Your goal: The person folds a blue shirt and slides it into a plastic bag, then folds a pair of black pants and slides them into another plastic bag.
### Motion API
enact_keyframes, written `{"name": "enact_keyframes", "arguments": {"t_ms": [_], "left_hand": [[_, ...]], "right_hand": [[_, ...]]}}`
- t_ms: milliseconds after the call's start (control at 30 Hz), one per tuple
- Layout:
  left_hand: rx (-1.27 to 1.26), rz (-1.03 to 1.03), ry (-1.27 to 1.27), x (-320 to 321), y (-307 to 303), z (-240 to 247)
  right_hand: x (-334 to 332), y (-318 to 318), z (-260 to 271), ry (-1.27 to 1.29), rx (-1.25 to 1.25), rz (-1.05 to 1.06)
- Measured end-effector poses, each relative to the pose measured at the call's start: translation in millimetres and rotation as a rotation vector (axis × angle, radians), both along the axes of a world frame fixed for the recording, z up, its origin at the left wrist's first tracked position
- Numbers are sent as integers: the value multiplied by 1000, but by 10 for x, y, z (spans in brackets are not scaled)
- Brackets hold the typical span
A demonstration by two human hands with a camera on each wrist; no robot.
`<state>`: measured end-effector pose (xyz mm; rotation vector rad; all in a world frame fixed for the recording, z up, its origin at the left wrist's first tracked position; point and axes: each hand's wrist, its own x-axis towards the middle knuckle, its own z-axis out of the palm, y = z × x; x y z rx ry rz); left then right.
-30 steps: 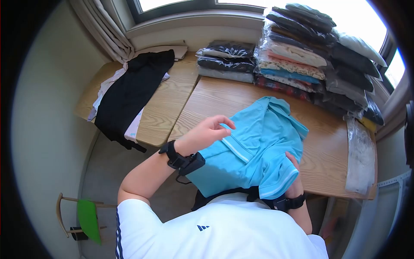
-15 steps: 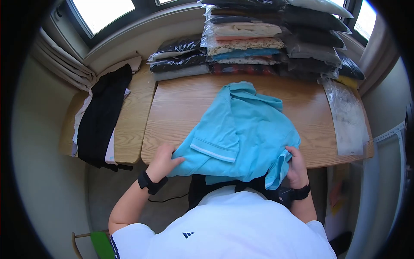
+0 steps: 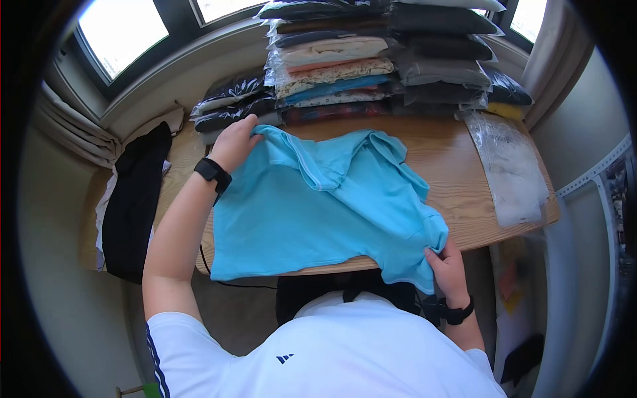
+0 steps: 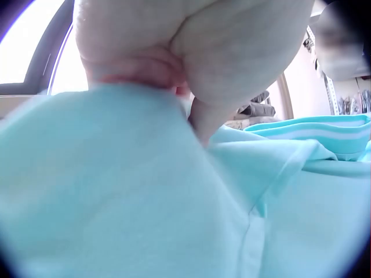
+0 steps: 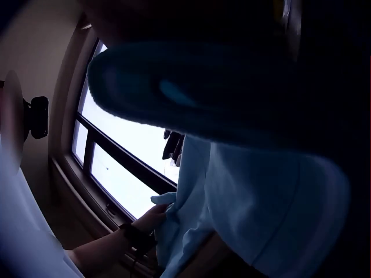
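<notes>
A light blue garment [image 3: 285, 219] with white-striped edging lies spread on the wooden table, its lower edge along the table's front edge. At its upper left corner the left hand [image 3: 233, 142] pinches the cloth and lifts it. In the left wrist view, that hand [image 4: 191, 52] grips the raised cloth [image 4: 116, 174] with curled fingers. The right hand [image 3: 450, 270] pinches the garment's lower right part near the front edge. The right wrist view is dark; blue cloth [image 5: 249, 191] fills much of it, and the left hand [image 5: 152, 219] shows beyond, holding the fabric.
Stacks of bagged folded clothes [image 3: 338, 69] stand at the back by the window. Clear plastic bags [image 3: 507, 169] lie at the table's right end. A black garment [image 3: 136, 199] is draped over the side table [image 3: 179, 176] at left. A white metal frame [image 3: 607, 199] stands right.
The left hand has moved from the near left edge up and away, raising the garment's left part, which now spreads wider leftward. The right hand still holds its side. The head view has shifted.
</notes>
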<state>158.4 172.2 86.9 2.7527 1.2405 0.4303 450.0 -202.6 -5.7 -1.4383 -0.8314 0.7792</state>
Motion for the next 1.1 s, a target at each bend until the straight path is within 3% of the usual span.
{"name": "enact_keyframes", "arguments": {"t_ms": [33, 67, 233, 333, 400, 433, 500, 600, 700, 800, 833, 900, 1033, 1100], "left_hand": [[84, -88, -48, 70, 92, -75], [168, -175, -95, 98, 176, -144], [45, -217, -116, -52, 161, -73], [8, -218, -110, -369, -64, 50], [-54, -182, -95, -593, -283, 126], [-110, -152, -87, -712, -393, 137], [-116, -193, -107, -961, -604, 65], [-242, -202, -107, -1237, -1015, -78], [-319, -224, 1, -1469, -1302, -215], [-398, -188, -89, -1650, -1456, -477], [-394, -183, -92, -1675, -1473, -521], [-387, -157, -153, -1694, -1507, -592], [-365, -88, -201, -1659, -1604, -670], [-361, -35, -244, -1636, -1629, -704]], "right_hand": [[37, -67, 85, -18, -143, 165], [99, -99, 198, -64, -232, 191], [377, 23, 686, -392, -365, 46], [376, 356, 938, -501, -325, 257], [240, 647, 1089, -752, -261, 540], [169, 808, 1107, -746, -254, 549], [18, 1119, 1140, -828, -294, 867], [-142, 1598, 1067, -928, -426, 1040], [-270, 2028, 998, -1042, -553, 998], [-235, 2339, 534, -1105, -401, 893], [-251, 2415, 474, -1109, -397, 895], [-292, 2527, 448, -786, -520, 873], [-262, 2564, 637, -663, -572, 802], [-172, 2590, 760, -383, -592, 724]]}}
